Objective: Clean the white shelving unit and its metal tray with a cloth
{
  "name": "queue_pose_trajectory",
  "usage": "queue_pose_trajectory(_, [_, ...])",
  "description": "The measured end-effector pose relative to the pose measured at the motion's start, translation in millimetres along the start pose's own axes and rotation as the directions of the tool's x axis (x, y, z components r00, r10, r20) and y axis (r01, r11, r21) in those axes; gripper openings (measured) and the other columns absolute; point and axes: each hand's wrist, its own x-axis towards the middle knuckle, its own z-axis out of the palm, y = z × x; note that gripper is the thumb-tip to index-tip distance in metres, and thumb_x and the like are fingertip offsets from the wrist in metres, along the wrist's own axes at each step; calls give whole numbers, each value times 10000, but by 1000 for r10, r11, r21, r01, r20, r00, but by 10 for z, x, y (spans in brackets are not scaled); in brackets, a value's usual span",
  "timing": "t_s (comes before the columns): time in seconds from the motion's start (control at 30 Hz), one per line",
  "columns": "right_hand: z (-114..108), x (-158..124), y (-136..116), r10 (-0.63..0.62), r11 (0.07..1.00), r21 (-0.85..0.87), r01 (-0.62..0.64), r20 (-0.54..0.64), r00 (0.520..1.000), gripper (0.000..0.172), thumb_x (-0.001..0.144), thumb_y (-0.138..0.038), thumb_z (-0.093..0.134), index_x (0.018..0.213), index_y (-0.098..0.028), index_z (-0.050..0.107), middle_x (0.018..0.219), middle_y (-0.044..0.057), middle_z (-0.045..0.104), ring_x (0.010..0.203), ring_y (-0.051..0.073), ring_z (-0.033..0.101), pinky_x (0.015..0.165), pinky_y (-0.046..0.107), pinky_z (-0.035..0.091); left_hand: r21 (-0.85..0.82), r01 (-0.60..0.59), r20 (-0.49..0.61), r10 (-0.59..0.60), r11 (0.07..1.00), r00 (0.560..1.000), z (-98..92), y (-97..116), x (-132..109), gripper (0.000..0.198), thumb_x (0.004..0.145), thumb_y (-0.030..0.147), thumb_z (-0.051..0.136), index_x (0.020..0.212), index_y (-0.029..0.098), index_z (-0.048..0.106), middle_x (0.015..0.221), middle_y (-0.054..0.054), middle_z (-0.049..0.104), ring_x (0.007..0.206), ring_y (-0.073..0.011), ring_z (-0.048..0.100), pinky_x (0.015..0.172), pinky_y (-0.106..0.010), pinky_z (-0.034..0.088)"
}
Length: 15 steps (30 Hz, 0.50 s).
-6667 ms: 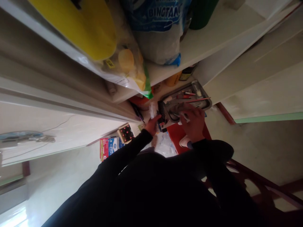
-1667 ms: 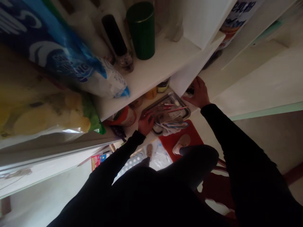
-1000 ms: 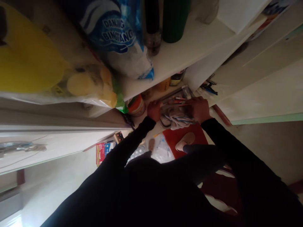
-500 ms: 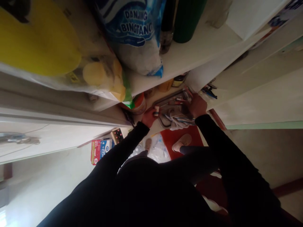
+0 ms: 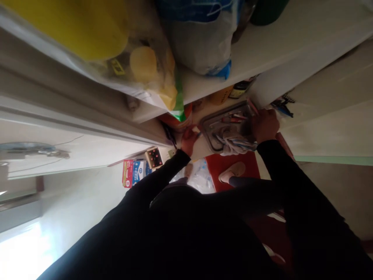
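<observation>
My left hand [image 5: 189,140] is beside the left end of a clear plastic tray [image 5: 207,136], near an orange tub [image 5: 182,122]. Its fingers are closed around a small white piece with a bit of blue, blurred and mostly covered. At the tray's right end is my right hand [image 5: 265,125], its fingers curled and largely hidden. A thin pinkish stick [image 5: 252,106] pokes up by those fingers; whether they grip it or the rim I cannot tell. Inside the tray lie a crumpled pale cloth [image 5: 234,142] and small red and white items [image 5: 233,119].
Above the hands a shelf [image 5: 262,58] carries a bag of white contents [image 5: 204,52], a clear bag with yellow things [image 5: 142,64] and a green container [image 5: 266,11]. A dark-labelled bottle [image 5: 240,89] stands behind the tray. Below are a red stool top [image 5: 212,171] and boxes [image 5: 138,171].
The view has shifted, so the shelf things sit lower right. My right hand has moved rightward to the tray's end. The white piece in my left hand, plain before, is now mostly covered.
</observation>
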Motion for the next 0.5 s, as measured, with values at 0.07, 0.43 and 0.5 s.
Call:
queue_pose_trajectory(0.07, [-3, -9, 3, 22, 999, 25, -21, -21, 1000, 423, 1020, -263, 488, 1286, -121, 784, 1336, 310, 691, 987, 354, 674, 842, 476, 458, -141, 96, 24, -94, 985, 995, -2, 97, -42, 327, 1068, 151, 632, 1377, 258, 649, 1394, -111, 802, 1345, -244, 793, 1193, -537, 629])
queue_pose_trajectory(0.43, [-295, -306, -308, -31, 913, 407, 1, 66, 997, 148, 918, -348, 573, 907, -238, 671, 874, 79, 692, 877, 260, 610, 845, 407, 460, -264, 198, 220, -140, 944, 965, 68, 376, -234, 636, 914, 164, 869, 1499, 284, 650, 1393, -86, 804, 1325, -291, 799, 1283, -618, 584])
queue_pose_trajectory(0.5, [-337, -432, -413, -33, 853, 522, -25, 101, 994, 187, 877, -431, 611, 892, -250, 658, 824, 30, 639, 819, 227, 571, 808, 386, 453, -243, 167, 215, -115, 956, 970, 81, 368, -239, 688, 871, 199, 940, 1493, 282, 657, 1376, -83, 805, 1314, -284, 797, 1290, -590, 580])
